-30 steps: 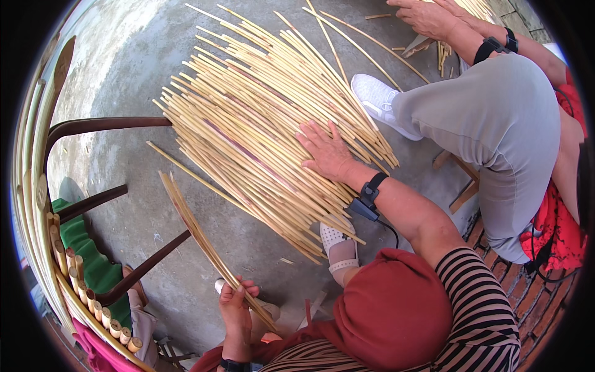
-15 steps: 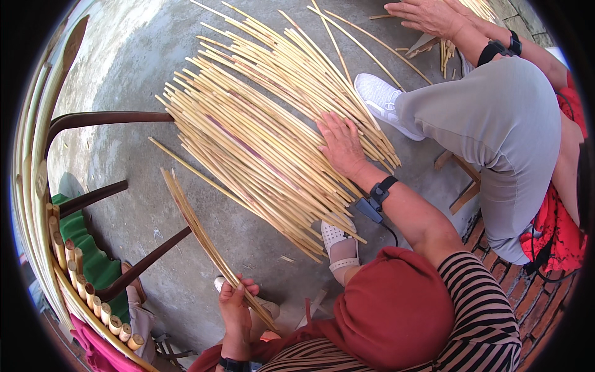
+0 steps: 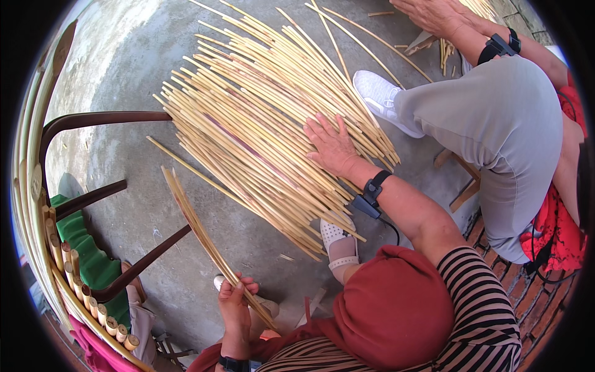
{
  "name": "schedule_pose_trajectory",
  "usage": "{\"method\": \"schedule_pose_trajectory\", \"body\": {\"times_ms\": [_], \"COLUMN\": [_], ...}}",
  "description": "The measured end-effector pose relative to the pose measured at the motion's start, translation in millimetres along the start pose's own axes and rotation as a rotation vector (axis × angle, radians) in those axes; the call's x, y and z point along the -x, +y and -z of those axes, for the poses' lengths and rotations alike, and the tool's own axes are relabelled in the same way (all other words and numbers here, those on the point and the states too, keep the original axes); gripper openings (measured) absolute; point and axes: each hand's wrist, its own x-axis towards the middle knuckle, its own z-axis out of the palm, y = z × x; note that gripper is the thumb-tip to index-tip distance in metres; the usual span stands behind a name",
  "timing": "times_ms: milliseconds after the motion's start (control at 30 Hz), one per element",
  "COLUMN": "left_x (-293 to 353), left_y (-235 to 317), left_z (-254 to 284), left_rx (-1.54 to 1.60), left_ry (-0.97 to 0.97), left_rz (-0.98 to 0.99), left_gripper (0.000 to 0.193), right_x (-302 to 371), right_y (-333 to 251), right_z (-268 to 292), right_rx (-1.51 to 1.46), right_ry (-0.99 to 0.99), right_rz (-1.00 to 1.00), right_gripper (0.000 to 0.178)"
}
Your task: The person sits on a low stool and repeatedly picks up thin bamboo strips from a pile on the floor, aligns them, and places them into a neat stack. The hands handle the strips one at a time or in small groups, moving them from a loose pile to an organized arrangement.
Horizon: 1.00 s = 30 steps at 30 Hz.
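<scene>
My left hand (image 3: 235,302) is closed around a small bunch of thin yellowish sticks (image 3: 197,220), which slants up and to the left from my fingers. A wide layer of similar loose sticks (image 3: 248,133) lies on the concrete floor in front of me, roughly side by side. On the right part of that layer rests my right hand (image 3: 330,146), palm down with fingers spread, gripping nothing. One lone stick (image 3: 192,166) lies along the layer's left edge. What is under my right palm is hidden.
Another person's hands (image 3: 434,18) are at the upper right, above a grey-trousered leg and white sneaker (image 3: 378,93). To the left stands a cane-framed seat (image 3: 93,307) with dark curved legs (image 3: 99,118). Beside it is green cloth (image 3: 90,248). Maroon cloth (image 3: 393,304) covers my knee.
My right hand has slid slightly left across the sticks, its fingers spread wider. My left hand and its bunch look nearly still. The other person's hands have shifted slightly.
</scene>
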Motion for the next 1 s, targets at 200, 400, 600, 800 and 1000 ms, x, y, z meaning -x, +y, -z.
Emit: {"method": "schedule_pose_trajectory", "body": {"times_ms": [200, 400, 600, 800, 1000], "left_x": [0, -1, 0, 0, 0], "left_y": [0, -1, -1, 0, -1], "left_z": [1, 1, 3, 3, 3], "left_rx": [0.003, 0.004, 0.007, -0.008, 0.001], "left_ry": [0.003, -0.006, -0.008, -0.006, -0.003], "left_rz": [0.001, -0.001, 0.002, 0.006, 0.014], "left_gripper": [0.02, 0.02, 0.02, 0.021, 0.02], "right_x": [2, 7, 4, 2, 1], "right_y": [-15, -40, -31, -25, -16], "right_z": [5, -2, -4, -6, -7], "right_rx": [-0.055, -0.094, -0.081, -0.036, -0.055], "right_ry": [0.021, 0.015, 0.018, 0.018, 0.048], "right_rz": [0.037, 0.275, 0.232, 0.15, 0.045], "right_gripper": [0.066, 0.069, 0.069, 0.068, 0.068]}}
